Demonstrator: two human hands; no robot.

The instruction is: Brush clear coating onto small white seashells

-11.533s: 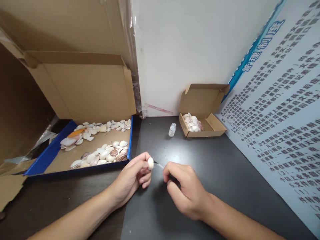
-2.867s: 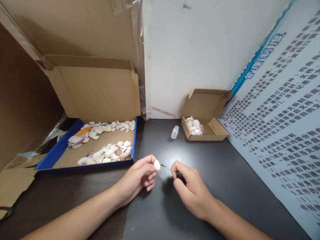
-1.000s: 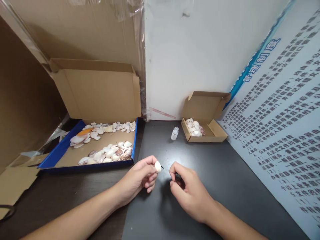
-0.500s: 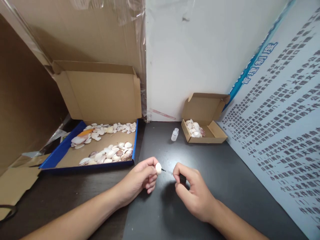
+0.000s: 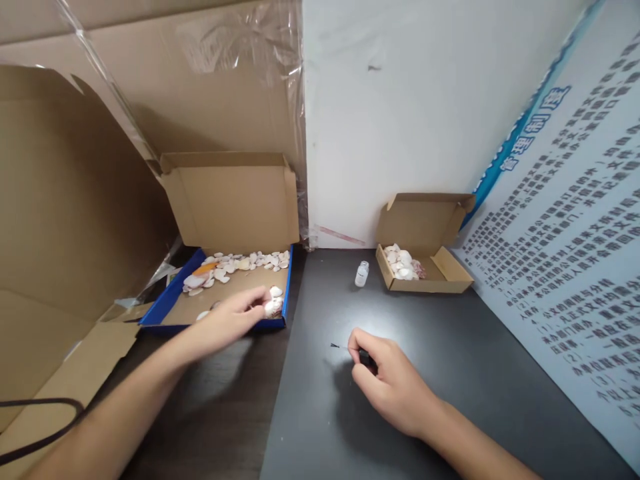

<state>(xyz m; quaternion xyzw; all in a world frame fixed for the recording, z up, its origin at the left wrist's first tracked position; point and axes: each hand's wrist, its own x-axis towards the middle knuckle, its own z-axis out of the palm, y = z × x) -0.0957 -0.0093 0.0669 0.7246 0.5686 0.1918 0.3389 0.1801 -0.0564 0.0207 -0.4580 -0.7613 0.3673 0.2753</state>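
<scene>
My left hand [image 5: 233,317] reaches into the front right of a blue cardboard box [image 5: 287,293]. Its fingers are curled at the white seashells [image 5: 274,308] there, and its palm hides part of that pile; what is between the fingertips is hidden. Over the dark mat, my right hand [image 5: 385,377] grips a small brush by its black cap [image 5: 366,360]. The thin brush stem with dark bristles [image 5: 336,345] points left, touching nothing. Farther back, a small clear bottle [image 5: 361,274] with a pale label stands upright without a cap.
More shells [image 5: 250,262] lie along the blue box's back. A small brown box [image 5: 425,286] with white shells [image 5: 401,263] stands open at the back right. A white wall [image 5: 380,133] rises behind, a printed poster [image 5: 565,253] is at right, and a dark cord [image 5: 45,401] is at left.
My left hand has moved left and away from the brush, to the shells in the blue box. My right hand has stayed nearly still with the brush. The view has shifted slightly left.
</scene>
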